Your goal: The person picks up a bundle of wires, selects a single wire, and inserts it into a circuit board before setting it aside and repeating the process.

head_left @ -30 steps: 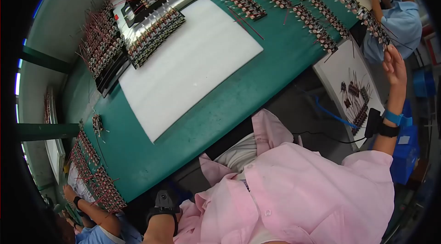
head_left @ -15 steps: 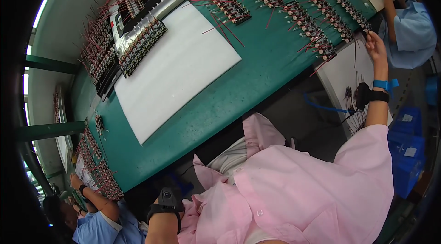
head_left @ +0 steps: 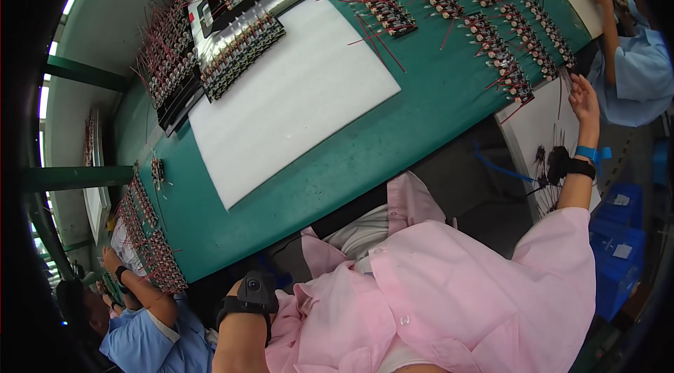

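**Right hand at the far corner of the surface, beside the last strip of wired parts**

The right hand [head_left: 584, 95] is stretched out at about two o'clock in the head view, arm nearly straight, with a blue band and a black wrist unit just below it. Its fingers [head_left: 574, 81] are loosely spread and lie at the edge of the green surface [head_left: 393, 141], touching or just short of the end of the nearest strip of small wired parts [head_left: 507, 64]; whether anything is pinched in the grip I cannot tell, since the fingers are small and partly turned away. That strip lies from the hand toward eleven o'clock, and its long axis runs from ten to four o'clock, so its near end points almost straight at the fingertips. Loose red wires stick out from it toward the hand.

The left hand [head_left: 242, 306] is far off at seven o'clock, low by the pink shirt; only its wrist with a black strap shows and the grip itself is hidden. The right hand is by far the nearer one to the strip.

A white foam sheet [head_left: 295, 99] lies mid-surface at eleven o'clock, well apart from both hands. A white tray with dark parts [head_left: 544, 155] sits just below the right forearm. A co-worker's arm in a blue sleeve [head_left: 635, 71] is just beyond the right hand at three o'clock
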Demonstrator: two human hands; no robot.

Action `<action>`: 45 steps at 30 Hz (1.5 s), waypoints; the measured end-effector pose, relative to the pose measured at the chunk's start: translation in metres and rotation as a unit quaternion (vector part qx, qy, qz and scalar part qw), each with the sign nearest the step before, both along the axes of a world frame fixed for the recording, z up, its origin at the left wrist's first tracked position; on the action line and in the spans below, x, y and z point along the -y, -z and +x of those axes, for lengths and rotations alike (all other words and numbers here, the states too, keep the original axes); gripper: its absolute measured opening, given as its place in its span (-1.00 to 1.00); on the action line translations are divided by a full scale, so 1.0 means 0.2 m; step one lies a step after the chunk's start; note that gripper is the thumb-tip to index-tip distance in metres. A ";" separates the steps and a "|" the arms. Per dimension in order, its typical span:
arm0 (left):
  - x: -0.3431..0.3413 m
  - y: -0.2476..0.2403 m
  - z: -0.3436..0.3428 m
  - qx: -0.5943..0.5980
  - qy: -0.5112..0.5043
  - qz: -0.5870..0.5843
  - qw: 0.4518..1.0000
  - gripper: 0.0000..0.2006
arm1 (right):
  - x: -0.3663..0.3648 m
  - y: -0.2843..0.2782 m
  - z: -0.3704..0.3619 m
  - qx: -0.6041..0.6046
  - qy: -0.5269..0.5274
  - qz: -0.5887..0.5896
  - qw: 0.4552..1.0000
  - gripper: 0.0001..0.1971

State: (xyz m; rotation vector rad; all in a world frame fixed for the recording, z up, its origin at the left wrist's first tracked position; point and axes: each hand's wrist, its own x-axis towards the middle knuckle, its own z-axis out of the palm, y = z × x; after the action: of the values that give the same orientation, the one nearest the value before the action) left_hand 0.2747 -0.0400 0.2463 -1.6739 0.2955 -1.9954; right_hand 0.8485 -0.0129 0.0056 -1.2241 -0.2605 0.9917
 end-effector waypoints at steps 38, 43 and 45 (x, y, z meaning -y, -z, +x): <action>-0.06 0.95 -1.32 0.119 -0.012 -0.821 0.559 -0.74 | -0.52 -0.49 -2.35 0.773 -0.304 -0.108 0.546 -0.96; -0.01 0.88 -1.10 0.143 0.167 -0.823 0.524 -0.72 | -0.23 -0.59 -2.84 0.512 -0.458 0.092 0.721 -0.94; 0.02 0.82 -1.03 0.132 0.180 -0.830 0.511 -0.76 | -0.13 -0.56 -3.03 0.448 -0.530 0.200 0.691 -0.93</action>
State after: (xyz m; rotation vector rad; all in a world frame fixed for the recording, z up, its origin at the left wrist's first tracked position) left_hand 0.0696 -0.0447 0.0820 -1.9911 -2.3059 -2.8706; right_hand 0.2420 0.0134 0.1171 -0.9991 -2.0499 1.0804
